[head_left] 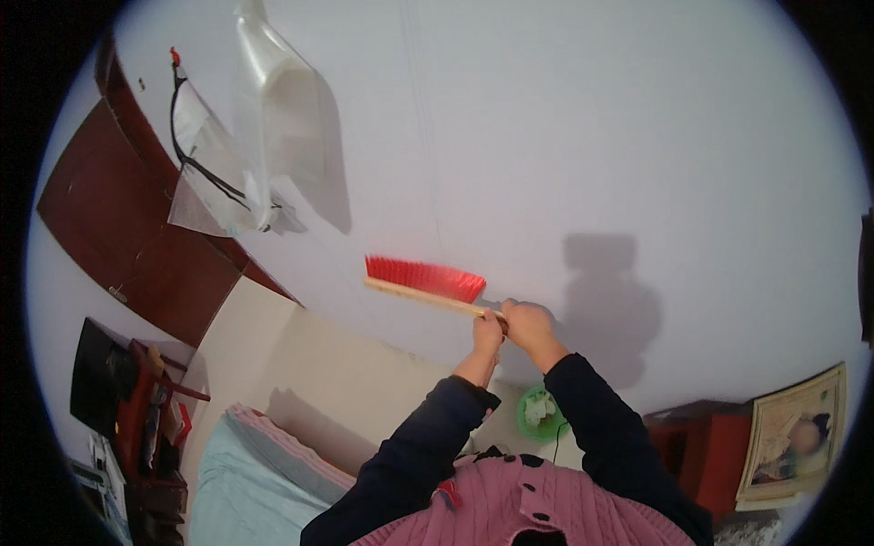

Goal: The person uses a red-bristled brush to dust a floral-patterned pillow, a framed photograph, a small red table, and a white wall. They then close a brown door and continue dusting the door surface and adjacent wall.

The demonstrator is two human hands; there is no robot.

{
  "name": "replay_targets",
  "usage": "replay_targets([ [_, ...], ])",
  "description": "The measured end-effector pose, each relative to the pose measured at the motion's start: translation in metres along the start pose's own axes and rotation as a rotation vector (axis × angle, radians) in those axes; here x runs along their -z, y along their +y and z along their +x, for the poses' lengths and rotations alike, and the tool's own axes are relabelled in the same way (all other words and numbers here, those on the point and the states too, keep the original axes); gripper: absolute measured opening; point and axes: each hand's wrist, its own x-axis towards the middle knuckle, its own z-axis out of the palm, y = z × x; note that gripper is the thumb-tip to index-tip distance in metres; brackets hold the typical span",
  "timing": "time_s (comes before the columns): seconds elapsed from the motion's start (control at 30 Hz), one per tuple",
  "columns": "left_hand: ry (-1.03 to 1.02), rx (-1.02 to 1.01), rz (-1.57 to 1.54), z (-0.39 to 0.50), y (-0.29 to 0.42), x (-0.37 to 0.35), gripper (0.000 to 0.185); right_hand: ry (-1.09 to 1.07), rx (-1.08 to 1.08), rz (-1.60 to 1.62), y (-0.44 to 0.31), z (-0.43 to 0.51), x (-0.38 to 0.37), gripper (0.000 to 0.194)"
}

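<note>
A bed brush with red bristles and a pale wooden back (425, 289) is held out in front of a white wall (505, 136), its bristles turned up and toward the wall. Both hands grip its handle end. My left hand (487, 334) closes round the handle from the left, and my right hand (530, 323) holds it just beside, on the right. Whether the bristles touch the wall cannot be told. Fingers hide most of the handle.
Clear plastic bags (283, 116) hang on the wall at upper left, near a dark red door (136, 218). Below stand a bed with a light blue cover (252, 478), a green basin (543, 416), a red cabinet (717, 457) and a framed picture (754, 443). A television (95, 375) is at left.
</note>
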Motion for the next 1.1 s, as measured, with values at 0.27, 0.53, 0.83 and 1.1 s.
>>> replay_targets([
  [0.27, -0.391, 0.564, -0.248, -0.015, -0.047, -0.036, 0.019, -0.337, -0.071, 0.055, 0.078, -0.053, -0.021, 0.039],
  [0.53, -0.632, 0.227, -0.202, -0.136, 0.016, -0.16, 0.025, 0.028, -0.157, 0.118, 0.159, -0.141, 0.132, 0.049],
  [0.83, -0.853, -0.652, -0.007, -0.251, 0.065, -0.241, 0.039, 0.752, -0.257, 0.305, 0.179, -0.233, 0.21, 0.026],
  [1.1, -0.847, -1.12, 0.619, -0.264, 0.031, -0.287, 0.049, 1.572, -0.28, 1.432, 0.169, -0.22, 0.112, 0.023],
])
